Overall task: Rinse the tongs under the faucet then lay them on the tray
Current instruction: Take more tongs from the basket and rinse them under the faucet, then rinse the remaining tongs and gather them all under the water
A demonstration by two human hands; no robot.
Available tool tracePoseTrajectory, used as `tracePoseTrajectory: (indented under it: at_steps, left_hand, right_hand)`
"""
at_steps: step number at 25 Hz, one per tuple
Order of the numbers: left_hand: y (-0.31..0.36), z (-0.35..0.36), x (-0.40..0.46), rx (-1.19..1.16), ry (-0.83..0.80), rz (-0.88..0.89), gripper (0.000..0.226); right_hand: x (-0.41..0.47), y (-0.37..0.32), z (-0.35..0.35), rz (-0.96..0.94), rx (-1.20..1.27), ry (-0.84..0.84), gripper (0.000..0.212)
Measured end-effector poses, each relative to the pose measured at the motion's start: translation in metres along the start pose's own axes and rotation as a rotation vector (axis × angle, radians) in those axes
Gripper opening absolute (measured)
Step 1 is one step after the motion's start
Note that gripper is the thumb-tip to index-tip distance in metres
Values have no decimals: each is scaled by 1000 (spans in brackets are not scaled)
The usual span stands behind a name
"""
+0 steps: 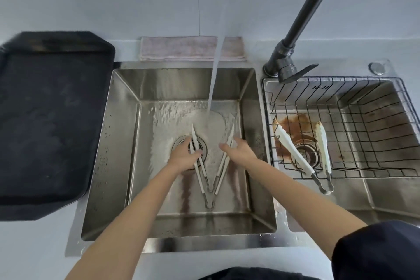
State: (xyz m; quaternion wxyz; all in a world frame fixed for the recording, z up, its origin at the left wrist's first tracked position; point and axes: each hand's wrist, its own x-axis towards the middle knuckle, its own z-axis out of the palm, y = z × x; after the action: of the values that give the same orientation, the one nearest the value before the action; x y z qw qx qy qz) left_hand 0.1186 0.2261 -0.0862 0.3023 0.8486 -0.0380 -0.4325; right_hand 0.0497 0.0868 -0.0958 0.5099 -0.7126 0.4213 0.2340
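The tongs (210, 173) lie spread in a V in the left sink (127, 107), tips toward the water stream (214, 70) for rinsing. The left hand (184, 154) grips 1 arm; the right hand (241, 150), fingers open, steadies the other. The tray (52, 120) waits left.

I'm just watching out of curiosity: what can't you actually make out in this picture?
- Head view: faucet top is cut off by the upper edge.
- Left hand covers part of the tongs.
- Running water blurs the sink floor.
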Motion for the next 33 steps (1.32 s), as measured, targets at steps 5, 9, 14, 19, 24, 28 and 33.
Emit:
tracePoseTrajectory:
  at_steps: [5,9,14,19,24,28,33]
  left_hand:
    - [30,-10,-19,397,-10,147,63]
    - [66,-10,-38,625,39,270,64]
    - [116,19,-58,925,180,398,59]
    - [154,64,-72,967,162,498,54]
    - [169,111,-76,962,125,549,44]
    - [172,138,-71,935,96,473,43]
    - [166,163,-55,926,41,333,49]
  right_hand:
    - [-39,-18,-26,-202,-115,-30,71]
    - [-67,-21,-61,-353,-176,9,68]
    - [-90,-3,-114,-412,-204,169,61]
    - [-95,30,-163,-339,-281,268,58]
    - [-82,67,-194,-232,-316,262,58]
    - [-67,89,-202,-176,-353,208,55]
    - [-49,100,-199,-133,-310,133,61]
